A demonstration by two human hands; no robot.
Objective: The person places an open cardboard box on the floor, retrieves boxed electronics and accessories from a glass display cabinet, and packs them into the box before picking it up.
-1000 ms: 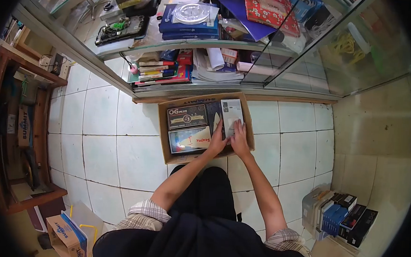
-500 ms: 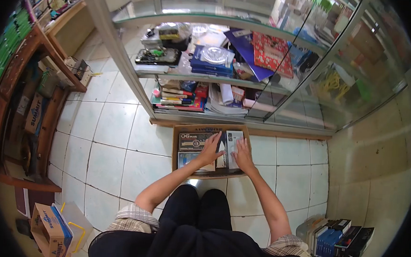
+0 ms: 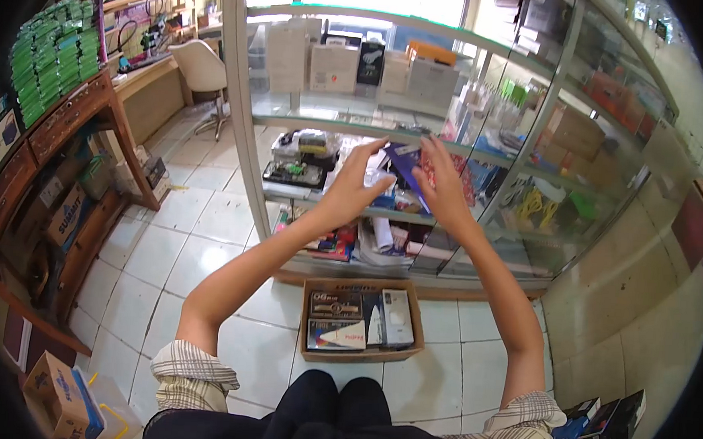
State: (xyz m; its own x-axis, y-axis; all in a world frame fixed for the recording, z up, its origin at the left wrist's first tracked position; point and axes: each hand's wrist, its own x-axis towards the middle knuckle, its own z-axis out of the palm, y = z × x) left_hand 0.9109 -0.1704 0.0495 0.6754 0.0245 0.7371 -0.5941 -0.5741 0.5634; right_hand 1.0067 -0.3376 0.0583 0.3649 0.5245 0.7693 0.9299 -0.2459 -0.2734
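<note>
Both hands are raised in front of the glass cabinet (image 3: pixel 349 124). My left hand (image 3: pixel 355 186) has its fingers spread and holds nothing. My right hand (image 3: pixel 444 185) is also open, with its thumb apart from the fingers. Between and behind them, on a cabinet shelf, a purple folder (image 3: pixel 407 173) and a red patterned item (image 3: pixel 459 195) show in part. Below the hands, a cardboard box (image 3: pixel 359 354) stands on the floor against the cabinet base. Packed in it are a dark OG box (image 3: pixel 336 305), a blue and white box (image 3: pixel 324 336) and a white box (image 3: pixel 397 319).
A wooden shelf unit (image 3: pixel 118 225) stands at left, with stacked green packets (image 3: pixel 51 64) on top. Behind it is a white chair (image 3: pixel 198 69). An open carton (image 3: pixel 59 399) sits at lower left, and dark and blue boxes (image 3: pixel 608 424) at lower right.
Both hands have lifted off the boxes in the carton and moved up and forward, fingers apart. The view has tilted up, showing more of the cabinet's upper shelves.
</note>
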